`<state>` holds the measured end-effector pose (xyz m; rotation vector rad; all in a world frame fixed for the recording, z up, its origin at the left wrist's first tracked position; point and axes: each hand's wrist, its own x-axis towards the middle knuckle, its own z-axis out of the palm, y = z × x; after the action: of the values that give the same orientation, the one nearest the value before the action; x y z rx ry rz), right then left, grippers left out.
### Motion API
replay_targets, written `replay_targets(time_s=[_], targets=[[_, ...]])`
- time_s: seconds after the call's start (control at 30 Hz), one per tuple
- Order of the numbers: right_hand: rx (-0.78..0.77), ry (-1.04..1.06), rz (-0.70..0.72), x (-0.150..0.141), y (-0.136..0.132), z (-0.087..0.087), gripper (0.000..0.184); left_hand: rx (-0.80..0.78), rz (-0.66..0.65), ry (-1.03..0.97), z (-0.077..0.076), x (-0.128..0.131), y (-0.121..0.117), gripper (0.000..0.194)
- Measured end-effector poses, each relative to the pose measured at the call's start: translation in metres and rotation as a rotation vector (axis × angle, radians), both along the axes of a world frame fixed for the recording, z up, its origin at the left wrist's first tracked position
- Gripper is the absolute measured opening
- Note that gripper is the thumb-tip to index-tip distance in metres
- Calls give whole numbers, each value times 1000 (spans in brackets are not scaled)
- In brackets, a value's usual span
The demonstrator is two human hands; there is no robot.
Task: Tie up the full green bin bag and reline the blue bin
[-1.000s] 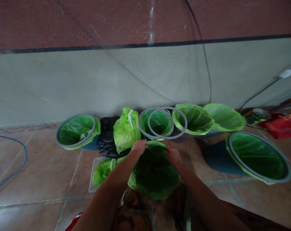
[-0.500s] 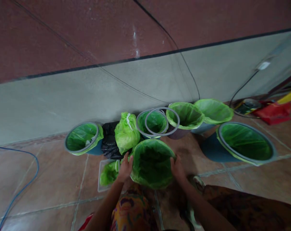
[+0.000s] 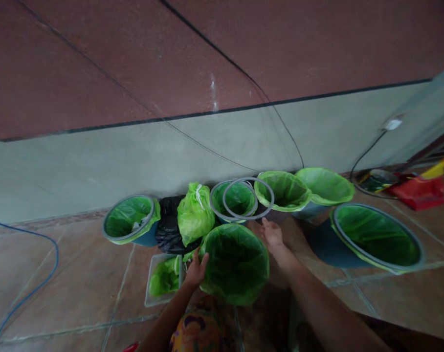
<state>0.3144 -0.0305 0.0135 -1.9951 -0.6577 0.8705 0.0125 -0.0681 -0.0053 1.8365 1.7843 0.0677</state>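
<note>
A bin lined with a green bag (image 3: pixel 235 264) stands on the tiled floor right in front of me. My left hand (image 3: pixel 196 270) grips the bag's folded edge at the bin's left rim, fingers curled over it. My right hand (image 3: pixel 272 235) is off the bin, fingers stretched out and apart, reaching toward a loose grey ring (image 3: pixel 247 198) that leans against the lined bins by the wall. Nothing is in my right hand.
Several green-lined bins stand along the wall: one at left (image 3: pixel 130 225), three behind, a large one at right (image 3: pixel 376 237). A tied green bag (image 3: pixel 194 212) and a black bag (image 3: pixel 168 227) sit between them. A tray of green bags (image 3: pixel 163 278) lies left. Blue cable (image 3: pixel 42 274) far left.
My right hand has left the bin's right rim and moved forward toward the grey ring, opening. My left hand stays at the left rim. The view has tilted slightly.
</note>
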Motion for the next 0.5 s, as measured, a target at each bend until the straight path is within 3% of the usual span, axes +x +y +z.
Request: replay_targets(time_s=[0.1,0.23,0.4,0.5], targets=[[-71,374,-114,6,42,22,27,28,5,29,5,-7,5,50],[-71,430,-171,13,57,39,21,107,125,-52,30,-22,19,45],[10,478,-164,25,36,64,18,226,245,-310,86,-29,46,35],[33,570,1,28,3,83,20,259,291,-427,119,-15,54,27]])
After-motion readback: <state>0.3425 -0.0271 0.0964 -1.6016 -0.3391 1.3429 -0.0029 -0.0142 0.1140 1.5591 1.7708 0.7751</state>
